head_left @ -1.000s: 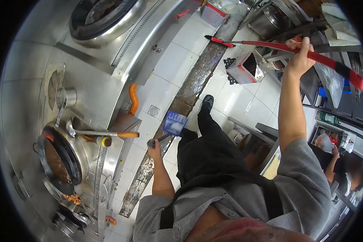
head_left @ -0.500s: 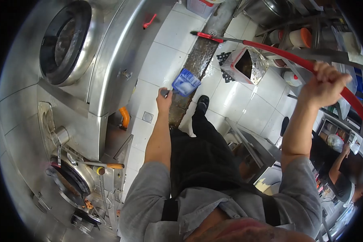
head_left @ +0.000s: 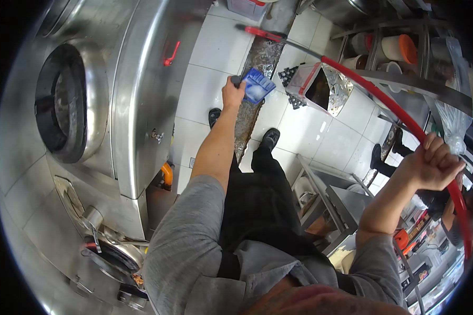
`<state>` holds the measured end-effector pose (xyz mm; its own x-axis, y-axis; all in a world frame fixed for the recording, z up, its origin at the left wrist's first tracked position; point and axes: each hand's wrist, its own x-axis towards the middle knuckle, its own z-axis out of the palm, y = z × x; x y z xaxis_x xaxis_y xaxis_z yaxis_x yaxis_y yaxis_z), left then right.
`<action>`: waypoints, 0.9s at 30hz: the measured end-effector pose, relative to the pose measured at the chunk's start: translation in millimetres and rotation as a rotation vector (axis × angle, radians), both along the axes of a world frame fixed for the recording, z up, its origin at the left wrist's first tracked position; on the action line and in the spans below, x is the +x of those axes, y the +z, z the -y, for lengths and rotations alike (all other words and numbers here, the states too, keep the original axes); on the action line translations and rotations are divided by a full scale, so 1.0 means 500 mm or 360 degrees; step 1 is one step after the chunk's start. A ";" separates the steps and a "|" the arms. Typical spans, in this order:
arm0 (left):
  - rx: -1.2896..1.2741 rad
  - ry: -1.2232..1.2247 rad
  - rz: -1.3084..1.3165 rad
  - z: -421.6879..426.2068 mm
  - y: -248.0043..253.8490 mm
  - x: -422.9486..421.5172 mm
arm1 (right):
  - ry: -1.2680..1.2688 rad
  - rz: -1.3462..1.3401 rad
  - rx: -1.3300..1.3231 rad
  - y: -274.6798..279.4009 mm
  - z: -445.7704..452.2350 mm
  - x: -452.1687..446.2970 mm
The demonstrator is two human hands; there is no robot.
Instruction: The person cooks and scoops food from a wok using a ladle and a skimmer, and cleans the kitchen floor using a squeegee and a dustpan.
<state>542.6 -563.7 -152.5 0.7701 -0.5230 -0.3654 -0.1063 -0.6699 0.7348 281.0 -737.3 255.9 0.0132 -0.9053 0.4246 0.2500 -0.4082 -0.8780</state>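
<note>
My left hand [head_left: 233, 93] is closed round the dark handle of a blue dustpan [head_left: 258, 85], which hangs over the dark floor channel [head_left: 247, 118]. My right hand [head_left: 433, 164] grips the long red pole of a broom [head_left: 389, 98] at the right. The broom's head [head_left: 263, 34], red with dark bristles, is near the top of the floor channel, on the far side of the dustpan. An open carton with a foil-like lining [head_left: 320, 88] stands on a black mat between the pole and the channel.
Steel cooking counters [head_left: 142, 105] with a large wok ring [head_left: 63, 102] run along the left. A shelf rack [head_left: 394, 79] holding tubs is at the right. Another person's dark shoe [head_left: 376, 156] shows at the right. A lidded bin [head_left: 247, 7] is at the top.
My left hand and the dustpan have moved forward along the channel. My right hand has come lower and nearer to me, with the broom pole tilting more steeply. The view has shifted forward.
</note>
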 end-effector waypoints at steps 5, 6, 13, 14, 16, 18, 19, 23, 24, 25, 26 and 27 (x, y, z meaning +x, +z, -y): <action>0.0056 -0.0122 0.0090 0.119 -0.003 0.034 | 0.0157 0.0082 0.0029 0.033 -0.039 -0.042; 0.0086 -0.0150 0.0097 0.146 0.011 0.036 | 0.0199 0.0091 0.0051 0.048 -0.044 -0.059; 0.0207 -0.0288 0.0178 0.183 -0.006 0.024 | -0.0019 0.0126 0.0282 0.145 -0.050 -0.157; 0.0199 -0.0270 0.0187 0.172 -0.007 0.019 | 0.0024 0.0150 0.0293 0.163 -0.035 -0.183; 0.0201 -0.0259 0.0198 0.132 -0.018 0.011 | -0.0150 0.0181 0.0296 0.201 -0.009 -0.222; 0.0071 -0.0159 0.0140 0.094 -0.031 0.011 | -0.0083 0.0222 0.0252 0.233 0.007 -0.275; 0.0070 -0.0159 0.0145 0.078 -0.034 0.011 | -0.0010 0.0261 0.0206 0.244 0.011 -0.292; 0.0002 -0.0024 0.0043 0.010 -0.047 -0.001 | -0.0123 0.0289 -0.0015 0.240 0.007 -0.238; 0.0020 -0.0018 0.0049 0.000 -0.043 -0.006 | 0.0162 0.0332 0.0000 0.221 0.010 -0.234; 0.0037 -0.0011 0.0055 -0.006 -0.042 -0.009 | -0.0011 0.0179 -0.0057 0.191 0.011 -0.215; -0.0031 -0.0002 0.0047 -0.013 -0.060 -0.013 | -0.0186 0.0022 -0.0111 0.156 0.007 -0.174; -0.0033 0.0000 0.0046 -0.010 -0.056 -0.015 | -0.0059 0.0134 -0.0002 0.123 0.004 -0.135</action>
<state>535.2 -558.8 -180.3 0.7802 -0.5301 -0.3321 -0.1273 -0.6544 0.7454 213.3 -739.5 317.3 -0.0560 -0.9038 0.4243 0.3076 -0.4199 -0.8539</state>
